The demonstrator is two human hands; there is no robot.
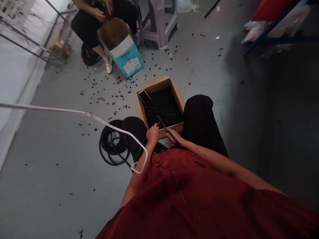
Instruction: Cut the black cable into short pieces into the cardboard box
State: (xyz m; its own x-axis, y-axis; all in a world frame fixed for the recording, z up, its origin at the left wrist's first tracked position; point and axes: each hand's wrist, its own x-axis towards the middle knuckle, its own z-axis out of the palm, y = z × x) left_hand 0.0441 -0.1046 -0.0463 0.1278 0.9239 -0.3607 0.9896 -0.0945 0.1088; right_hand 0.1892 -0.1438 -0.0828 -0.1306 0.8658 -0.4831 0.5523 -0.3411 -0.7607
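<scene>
My right hand is wrapped round the dark handles of scissors, whose blades point up and left over the near edge of a cardboard box. Small black pieces fill the bottom of this box between my knees. Just left of the blades, my left hand is closed, fingers together, at the box's near left corner. What it grips is too small to make out. A coil of black tubing lies on the floor by my left knee, one end running up toward my left arm.
A phone-like dark object leans inside the box's far left corner. A white cable crosses from the left over my left forearm. Beyond are a blue-and-white carton, another person's hands and a plastic stool. Black bits dot the floor.
</scene>
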